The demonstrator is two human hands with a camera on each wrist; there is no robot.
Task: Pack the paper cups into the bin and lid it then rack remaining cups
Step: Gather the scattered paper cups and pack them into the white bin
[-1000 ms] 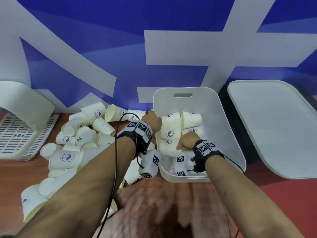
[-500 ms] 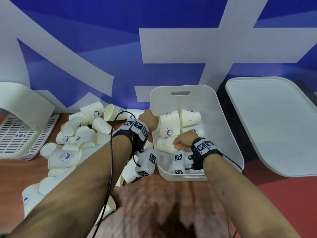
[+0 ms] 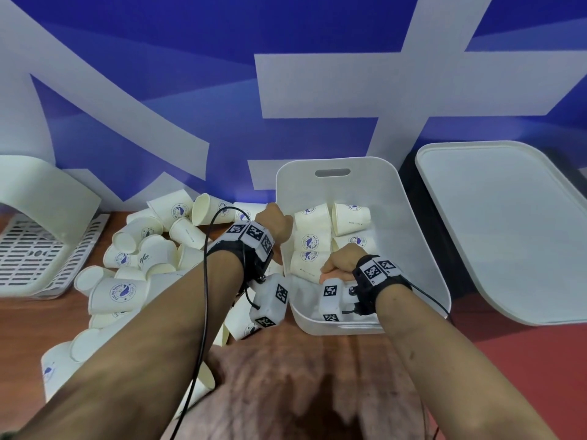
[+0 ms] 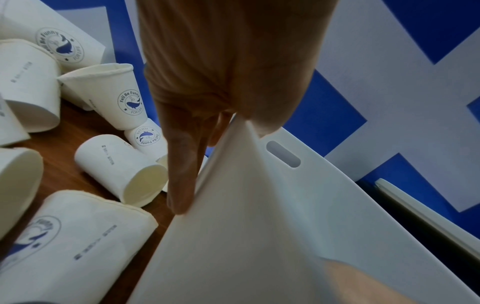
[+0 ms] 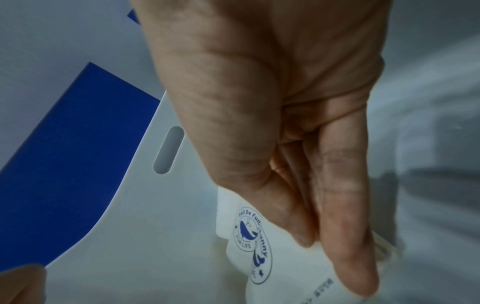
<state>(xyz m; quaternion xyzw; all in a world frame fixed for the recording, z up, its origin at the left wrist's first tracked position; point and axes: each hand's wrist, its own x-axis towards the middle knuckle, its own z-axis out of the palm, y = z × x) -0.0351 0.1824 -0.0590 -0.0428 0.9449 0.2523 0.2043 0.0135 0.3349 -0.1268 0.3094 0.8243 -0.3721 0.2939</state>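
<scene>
since a second ago the right hand point(image 3: 338, 260) sinks lower into the bin point(image 3: 422, 249) and the cup stack under it lies flatter; the left hand point(image 3: 274, 219) keeps its place on the bin's left wall.

left hand: fingers run down the outside of the wall, thumb apparently over the rim to the inside — clamped on the bin edge, steadying it. right hand: fingers together and fairly straight, thumb alongside, fingertips point(image 5: 361, 273) pressing onto a paper cup point(image 5: 262, 265) lying on its side near the bin floor; whether it pinches the cup or only pushes it, i cannot tell.

risk, as a judgement: the cups are thin paper — a hard push could dent a rim or crush a wall. cups in the bin point(image 3: 313, 241) lie loose on their sides in two short rows, so nudging one may roll its neighbours out of line and waste room. if the left hand lets go, the light bin could slide on the table point(image 3: 317, 376).

cups: white, printed with a round blue whale logo, open mouths, tapered. a few are in the bin; many more lie in a loose heap point(image 3: 152, 255) on the table to its left. the lid point(image 3: 508, 233) lies to the right of the bin, not on it. the rack point(image 3: 35, 249) stands far left, holding no cups that i can see.
</scene>
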